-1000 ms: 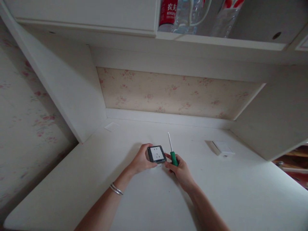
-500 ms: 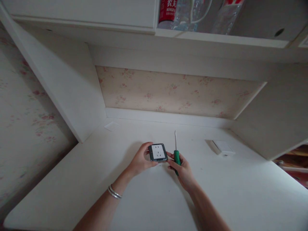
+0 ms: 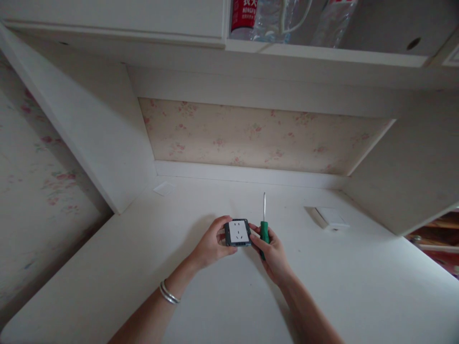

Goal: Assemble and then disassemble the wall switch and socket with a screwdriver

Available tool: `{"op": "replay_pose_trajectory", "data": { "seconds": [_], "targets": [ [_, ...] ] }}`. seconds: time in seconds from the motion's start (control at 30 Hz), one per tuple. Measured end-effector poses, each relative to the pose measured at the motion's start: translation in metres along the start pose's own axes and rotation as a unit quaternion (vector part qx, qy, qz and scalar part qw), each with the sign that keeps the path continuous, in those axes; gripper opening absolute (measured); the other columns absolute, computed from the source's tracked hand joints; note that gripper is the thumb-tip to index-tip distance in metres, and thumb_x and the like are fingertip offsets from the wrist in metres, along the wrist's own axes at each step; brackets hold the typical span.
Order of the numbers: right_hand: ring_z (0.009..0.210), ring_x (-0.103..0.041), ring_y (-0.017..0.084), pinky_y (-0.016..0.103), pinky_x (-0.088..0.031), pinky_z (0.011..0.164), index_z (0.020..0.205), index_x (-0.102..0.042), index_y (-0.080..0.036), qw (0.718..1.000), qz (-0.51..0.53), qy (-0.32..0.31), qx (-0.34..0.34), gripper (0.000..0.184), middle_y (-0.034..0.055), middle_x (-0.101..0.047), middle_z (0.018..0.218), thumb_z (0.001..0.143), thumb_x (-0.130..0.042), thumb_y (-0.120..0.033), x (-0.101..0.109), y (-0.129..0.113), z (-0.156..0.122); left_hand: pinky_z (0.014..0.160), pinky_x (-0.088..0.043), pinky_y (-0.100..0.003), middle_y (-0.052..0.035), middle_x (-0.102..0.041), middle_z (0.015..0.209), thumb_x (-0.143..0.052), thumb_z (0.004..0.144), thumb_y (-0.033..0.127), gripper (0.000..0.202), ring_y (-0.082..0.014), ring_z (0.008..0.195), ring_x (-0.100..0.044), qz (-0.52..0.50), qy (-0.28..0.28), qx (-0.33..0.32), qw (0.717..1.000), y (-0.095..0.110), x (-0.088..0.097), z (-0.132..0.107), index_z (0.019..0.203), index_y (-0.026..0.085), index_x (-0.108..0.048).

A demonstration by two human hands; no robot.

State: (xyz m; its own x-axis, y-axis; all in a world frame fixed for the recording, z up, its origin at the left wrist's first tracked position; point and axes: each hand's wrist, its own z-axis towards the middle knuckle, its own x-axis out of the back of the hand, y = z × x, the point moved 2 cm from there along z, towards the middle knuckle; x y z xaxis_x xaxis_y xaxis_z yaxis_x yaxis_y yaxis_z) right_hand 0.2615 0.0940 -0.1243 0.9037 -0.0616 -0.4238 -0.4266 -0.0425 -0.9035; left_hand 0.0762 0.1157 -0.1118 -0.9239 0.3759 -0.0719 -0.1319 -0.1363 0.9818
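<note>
A wall socket (image 3: 238,232) with a white face and a dark frame is held above the white desktop, its slots facing me. My left hand (image 3: 213,242) grips it by the left side, thumb below and fingers above. Against its right edge rest the thumb and fingertips of my right hand (image 3: 271,253). That same hand is closed around the green handle of a screwdriver (image 3: 264,232), whose metal shaft points up and away from me. The back of the socket is hidden.
On the right of the white desk (image 3: 222,301) lies a white switch or socket box (image 3: 332,218). A thin white square frame (image 3: 164,188) lies at the back left. Overhead, a shelf (image 3: 322,53) holds plastic bottles (image 3: 274,21). Side panels flank the desk.
The socket has shifted slightly right and its face has turned more squarely toward me. My right thumb has moved up along its right edge. The view has shifted slightly.
</note>
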Motion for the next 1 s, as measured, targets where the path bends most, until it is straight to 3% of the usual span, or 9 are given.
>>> {"op": "replay_pose_trajectory", "data": {
  "seconds": [0.27, 0.43, 0.5, 0.6, 0.7, 0.8, 1.0],
  "targets": [
    [0.1, -0.063, 0.018, 0.026, -0.052, 0.086, 0.104, -0.06, -0.018, 0.999, 0.033, 0.014, -0.028, 0.04, 0.007, -0.062, 0.121, 0.068, -0.079, -0.021, 0.0, -0.001, 0.001, 0.099, -0.044, -0.042, -0.0118, -0.036, 0.139, -0.076, 0.063, 0.01, 0.07, -0.0281, 0.125, -0.042, 0.008, -0.008, -0.028, 1.0, -0.002, -0.001, -0.002, 0.125, 0.023, -0.045],
    [0.081, -0.067, 0.01, 0.011, -0.053, 0.06, 0.098, -0.059, -0.019, 0.994, 0.07, 0.041, -0.073, 0.041, 0.0045, -0.066, 0.115, 0.064, -0.081, -0.016, 0.004, -0.003, 0.0, 0.098, -0.045, -0.041, -0.0105, -0.029, 0.14, -0.077, 0.064, 0.016, 0.07, -0.028, 0.127, -0.038, 0.05, -0.004, -0.074, 0.996, -0.003, -0.005, -0.005, 0.125, 0.025, -0.045],
    [0.075, -0.066, 0.008, 0.01, -0.052, 0.055, 0.093, -0.058, -0.02, 0.991, 0.091, 0.057, -0.074, 0.04, 0.0036, -0.068, 0.111, 0.062, -0.082, -0.014, 0.007, -0.004, 0.001, 0.094, -0.048, -0.04, -0.0112, -0.028, 0.14, -0.077, 0.064, 0.02, 0.072, -0.0266, 0.122, -0.043, 0.075, 0.007, -0.084, 0.994, -0.001, -0.006, -0.005, 0.127, 0.025, -0.043],
    [0.069, -0.066, 0.008, 0.01, -0.054, 0.053, 0.089, -0.057, -0.021, 0.987, 0.118, 0.091, -0.067, 0.039, 0.0023, -0.069, 0.108, 0.06, -0.083, -0.013, 0.014, -0.006, 0.005, 0.085, -0.051, -0.037, -0.0109, -0.038, 0.129, -0.078, 0.063, 0.024, 0.071, -0.0227, 0.105, -0.051, 0.181, 0.047, -0.092, 0.978, 0.006, -0.002, -0.005, 0.125, 0.024, -0.044],
    [0.071, -0.067, 0.009, 0.011, -0.055, 0.055, 0.088, -0.057, -0.021, 0.983, 0.134, 0.115, -0.057, 0.04, 0.0018, -0.07, 0.106, 0.059, -0.083, -0.011, 0.019, -0.006, 0.008, 0.083, -0.049, -0.037, -0.0071, -0.046, 0.114, -0.081, 0.057, 0.026, 0.068, -0.0218, 0.097, -0.052, 0.303, 0.067, -0.08, 0.947, 0.012, 0.006, -0.006, 0.117, 0.022, -0.049],
    [0.072, -0.067, 0.01, 0.011, -0.056, 0.056, 0.085, -0.056, -0.021, 0.98, 0.143, 0.129, -0.048, 0.04, 0.0001, -0.071, 0.103, 0.057, -0.083, -0.01, 0.022, -0.007, 0.01, 0.086, -0.048, -0.037, -0.0054, -0.045, 0.112, -0.08, 0.055, 0.024, 0.067, -0.0213, 0.097, -0.052, 0.356, 0.067, -0.043, 0.931, 0.009, 0.015, -0.008, 0.114, 0.021, -0.05],
    [0.077, -0.068, 0.011, 0.011, -0.056, 0.057, 0.084, -0.056, -0.022, 0.978, 0.15, 0.133, -0.053, 0.039, -0.0006, -0.071, 0.102, 0.058, -0.083, -0.01, 0.022, -0.008, 0.008, 0.079, -0.05, -0.033, -0.008, -0.042, 0.122, -0.076, 0.06, 0.027, 0.073, -0.0174, 0.085, -0.055, 0.353, 0.046, 0.004, 0.934, -0.008, 0.027, -0.007, 0.126, 0.021, -0.045]
  ]
}}
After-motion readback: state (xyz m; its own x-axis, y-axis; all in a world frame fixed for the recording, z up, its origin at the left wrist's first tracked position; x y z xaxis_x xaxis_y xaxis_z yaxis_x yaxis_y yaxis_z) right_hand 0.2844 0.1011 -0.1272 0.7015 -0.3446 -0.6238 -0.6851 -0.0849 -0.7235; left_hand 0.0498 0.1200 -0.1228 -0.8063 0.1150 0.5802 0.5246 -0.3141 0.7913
